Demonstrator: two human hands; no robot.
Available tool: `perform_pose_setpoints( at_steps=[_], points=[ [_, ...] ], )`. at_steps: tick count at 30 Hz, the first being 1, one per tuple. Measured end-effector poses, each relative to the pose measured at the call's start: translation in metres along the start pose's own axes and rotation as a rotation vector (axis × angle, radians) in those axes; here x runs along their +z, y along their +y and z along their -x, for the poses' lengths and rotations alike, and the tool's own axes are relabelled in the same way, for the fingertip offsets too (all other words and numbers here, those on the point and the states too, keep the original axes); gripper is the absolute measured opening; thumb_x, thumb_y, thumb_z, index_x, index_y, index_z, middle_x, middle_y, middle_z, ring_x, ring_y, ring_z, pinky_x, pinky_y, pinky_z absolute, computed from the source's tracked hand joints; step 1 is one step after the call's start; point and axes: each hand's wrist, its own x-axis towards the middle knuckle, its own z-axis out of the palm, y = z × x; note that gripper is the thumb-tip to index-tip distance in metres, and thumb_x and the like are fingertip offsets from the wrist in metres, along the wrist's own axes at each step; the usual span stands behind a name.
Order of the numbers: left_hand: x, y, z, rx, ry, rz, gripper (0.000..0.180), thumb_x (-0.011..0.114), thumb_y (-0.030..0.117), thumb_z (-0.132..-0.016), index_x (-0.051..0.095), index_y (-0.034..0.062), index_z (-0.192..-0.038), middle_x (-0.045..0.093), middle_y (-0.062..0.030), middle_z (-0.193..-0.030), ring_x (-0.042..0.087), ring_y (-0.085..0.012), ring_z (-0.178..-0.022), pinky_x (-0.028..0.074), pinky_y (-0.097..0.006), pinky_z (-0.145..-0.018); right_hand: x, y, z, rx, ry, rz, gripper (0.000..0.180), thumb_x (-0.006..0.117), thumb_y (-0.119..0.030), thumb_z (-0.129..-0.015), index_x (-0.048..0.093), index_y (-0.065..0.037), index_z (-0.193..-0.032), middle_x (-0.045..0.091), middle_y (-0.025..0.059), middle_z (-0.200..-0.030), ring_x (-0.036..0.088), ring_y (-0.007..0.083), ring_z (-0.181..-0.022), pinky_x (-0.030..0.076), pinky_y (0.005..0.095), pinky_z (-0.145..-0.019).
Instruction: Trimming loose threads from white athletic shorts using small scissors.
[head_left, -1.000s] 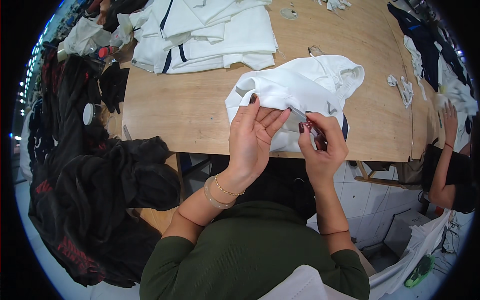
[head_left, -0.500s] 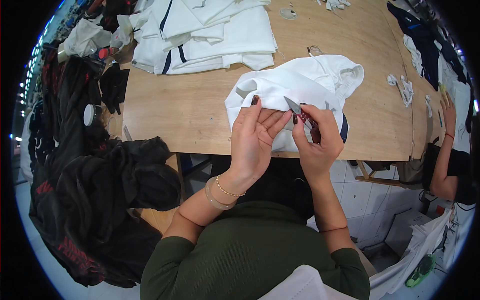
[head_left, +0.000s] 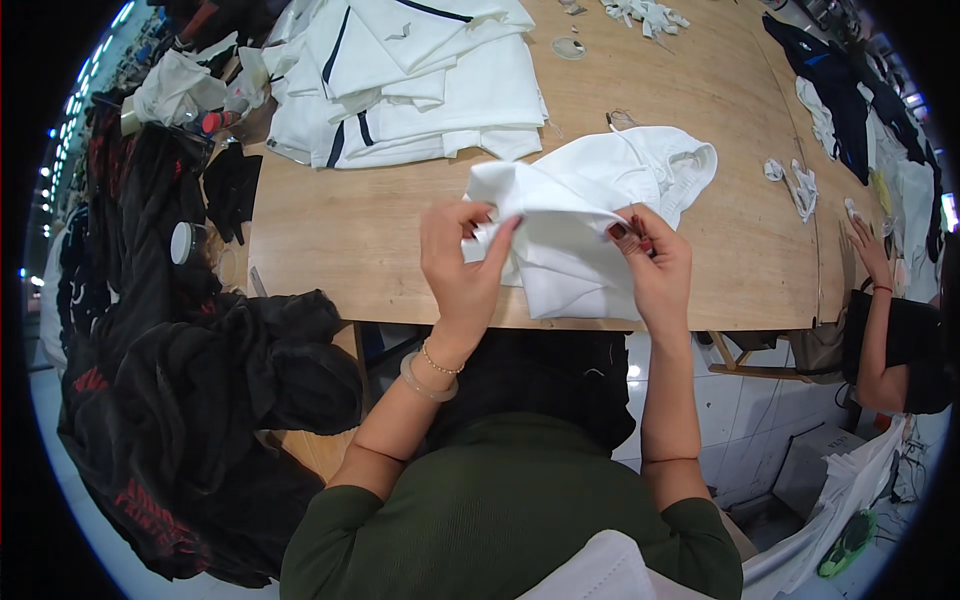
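Note:
White pants (head_left: 580, 265) with a gathered drawstring waistband lie bunched at the table's front edge, part of them raised between my hands. My left hand (head_left: 460, 260) is closed, pinching a fold of the raised cloth between thumb and fingers. At the other end of that fold, my right hand (head_left: 662, 270) grips the edge with thumb and fingertips. Small red-handled scissors (head_left: 646, 246) are tucked in the same right hand; only a bit of red shows and the blades are hidden. The raised cloth is slightly blurred.
A stack of folded white garments (head_left: 430, 120) with navy stripes sits at the back left of the wooden table (head_left: 350, 250). Dark clothes (head_left: 190, 400) are heaped at my left, near a jar (head_left: 187, 243). White scraps (head_left: 800, 188) lie right, near another person's hand (head_left: 872, 255).
My left hand has turned from palm-up to pinching the cloth and moved left. The fold is lifted and stretched between both hands. The scissors' blade, visible before, is now hidden.

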Motion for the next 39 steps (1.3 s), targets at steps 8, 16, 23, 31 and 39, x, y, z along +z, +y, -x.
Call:
perform_pose_setpoints(
  at_steps=[8, 16, 23, 31, 39],
  points=[
    [0.001, 0.009, -0.028, -0.291, -0.424, 0.553, 0.019, 0.054, 0.007, -0.094, 0.066, -0.0028, -0.105, 0.067, -0.0031, -0.086, 0.055, -0.0067, -0.080, 0.044, -0.021, -0.073, -0.018, -0.017, -0.030, 0.092, 0.078, -0.164, 0.016, 0.066, -0.016, -0.090, 0.066, 0.000, -0.086, 0.057, -0.0060, -0.074, 0.044, 0.0018, -0.069, 0.035, 0.0194, -0.062],
    [-0.014, 0.008, -0.030, -0.546, -0.623, 0.752, 0.024, 0.055, 0.012, -0.096, 0.064, -0.0055, -0.109, 0.063, 0.0015, -0.090, 0.052, -0.0028, -0.082, 0.043, -0.018, -0.073, -0.021, -0.009, -0.044, 0.092, 0.029, -0.259, 0.016, 0.067, -0.017, -0.089, 0.067, -0.001, -0.087, 0.061, -0.0048, -0.077, 0.048, 0.0027, -0.070, 0.038, 0.0205, -0.067],
    [-0.015, 0.011, -0.033, -0.769, -0.849, 0.931, 0.022, 0.059, 0.012, -0.093, 0.065, -0.0036, -0.107, 0.064, 0.0011, -0.092, 0.054, -0.0027, -0.081, 0.044, -0.017, -0.071, -0.019, -0.001, -0.058, 0.100, -0.015, -0.094, 0.013, 0.063, -0.010, -0.089, 0.067, 0.002, -0.091, 0.062, -0.0014, -0.081, 0.052, 0.0057, -0.076, 0.041, 0.0203, -0.071],
    [-0.016, -0.007, -0.045, -0.797, -0.295, 1.187, 0.027, 0.054, 0.002, -0.091, 0.058, -0.0011, -0.118, 0.065, -0.0064, -0.105, 0.064, -0.0114, -0.091, 0.054, -0.025, -0.079, -0.019, 0.016, -0.061, -0.223, 0.114, 0.037, 0.015, 0.057, -0.005, -0.090, 0.062, 0.002, -0.102, 0.060, 0.0033, -0.089, 0.053, 0.0112, -0.081, 0.043, 0.0235, -0.077],
    [-0.007, 0.017, -0.037, -0.723, -0.351, 1.063, 0.023, 0.056, 0.005, -0.091, 0.063, -0.0036, -0.111, 0.068, -0.0047, -0.099, 0.062, -0.0071, -0.086, 0.049, -0.020, -0.075, -0.005, -0.016, -0.029, -0.058, 0.055, -0.082, 0.024, 0.067, -0.006, -0.085, 0.058, -0.003, -0.107, 0.056, -0.0026, -0.088, 0.044, 0.0061, -0.075, 0.040, 0.0190, -0.071]
  ],
)
